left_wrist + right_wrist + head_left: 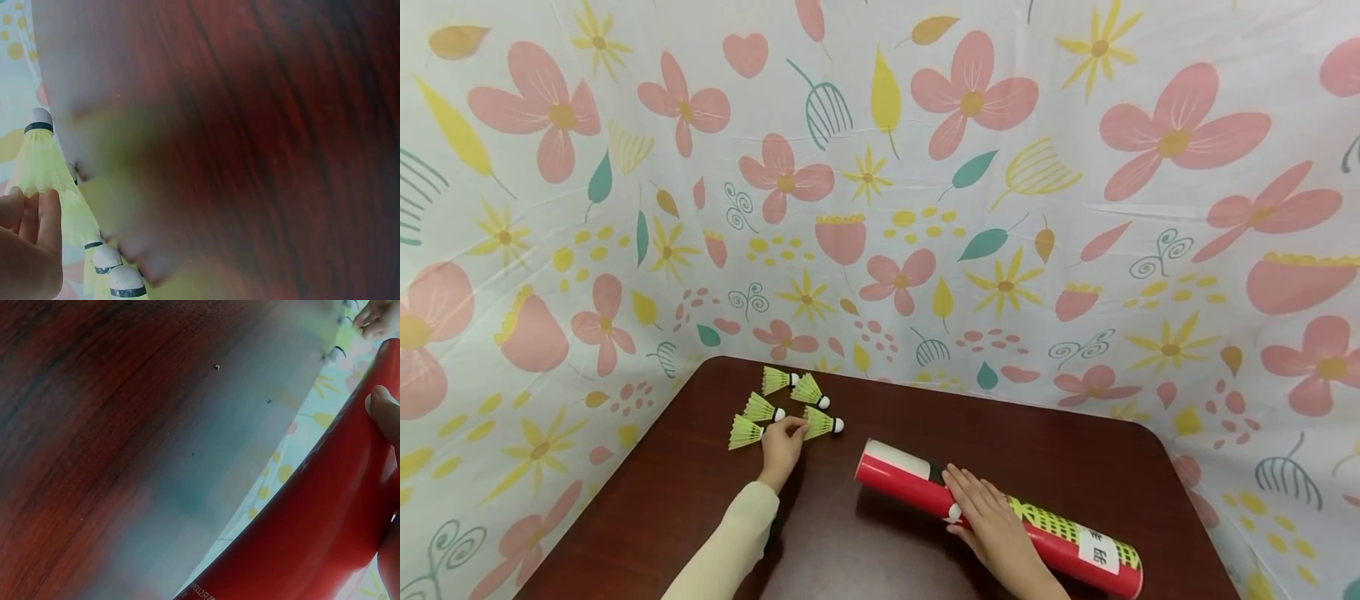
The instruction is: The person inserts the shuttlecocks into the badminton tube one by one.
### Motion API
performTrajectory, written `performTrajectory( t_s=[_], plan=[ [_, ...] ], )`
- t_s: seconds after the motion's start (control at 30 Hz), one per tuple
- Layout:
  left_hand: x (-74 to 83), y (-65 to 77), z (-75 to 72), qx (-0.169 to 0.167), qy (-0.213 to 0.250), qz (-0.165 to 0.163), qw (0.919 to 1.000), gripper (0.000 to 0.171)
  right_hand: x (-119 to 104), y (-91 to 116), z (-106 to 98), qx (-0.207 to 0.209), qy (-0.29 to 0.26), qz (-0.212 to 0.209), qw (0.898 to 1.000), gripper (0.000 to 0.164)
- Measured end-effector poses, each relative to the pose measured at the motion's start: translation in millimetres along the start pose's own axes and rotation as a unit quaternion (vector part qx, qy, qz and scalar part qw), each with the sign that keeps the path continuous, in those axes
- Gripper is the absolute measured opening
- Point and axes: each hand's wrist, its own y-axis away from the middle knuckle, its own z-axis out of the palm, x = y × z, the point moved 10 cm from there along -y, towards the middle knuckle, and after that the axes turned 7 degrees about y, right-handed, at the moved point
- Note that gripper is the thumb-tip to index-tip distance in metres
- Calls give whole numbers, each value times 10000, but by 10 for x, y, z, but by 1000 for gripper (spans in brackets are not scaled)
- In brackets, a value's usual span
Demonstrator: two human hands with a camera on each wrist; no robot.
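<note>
At the left back of the table, my left hand [782,450] pinches the skirt edge of a yellow shuttlecock [822,422] between thumb and fingertips. In the left wrist view this shuttlecock [37,156] has its white cork pointing away from the fingers. Several more yellow shuttlecocks [760,407] lie close together beside and behind that hand. My right hand [988,521] grips a red shuttlecock tube [1063,550] from above, fingers across its top and thumb along the near side. The tube lies slantwise, its white-banded end towards the shuttlecocks. Its underside is hidden.
The dark red-brown wooden table [842,542] has a glossy surface and rounded far corners. A white cloth [880,208] with a flower print hangs directly behind the table and along its sides.
</note>
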Motion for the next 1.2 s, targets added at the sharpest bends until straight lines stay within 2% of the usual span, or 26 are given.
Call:
performTrajectory(
  t_s=[0.23, 0.33, 0.4, 0.57, 0.8, 1.03, 1.13, 1.2],
  plan=[
    [59, 45, -61, -82, 392, 26, 9992, 6, 1, -12, -12, 51, -35, 24, 10000, 90],
    [101, 67, -92, -92, 483, 82, 9988, 6, 1, -22, -22, 102, -26, -10, 9999, 74],
    [119, 83, -116, -81, 471, 99, 9988, 6, -1, -28, -23, 135, -35, -30, 9999, 69],
    [146, 128, -159, -103, 471, 15, 9988, 5, 0, -38, -25, 214, -14, -20, 9998, 76],
    [211, 223, -191, -285, 676, -128, 9972, 6, -21, -40, -46, 335, 3, -115, 9994, 74],
    [289, 314, -208, -472, 778, -199, 9957, 6, -17, -32, -24, 199, 10, -109, 9997, 67],
    [331, 344, -204, -552, 931, -269, 9938, 6, -22, -34, -26, 196, -16, -132, 9997, 75],
    [364, 363, -197, -610, 1044, -272, 9923, 5, -28, -37, -30, 237, 16, -151, 9996, 72]
  ],
)
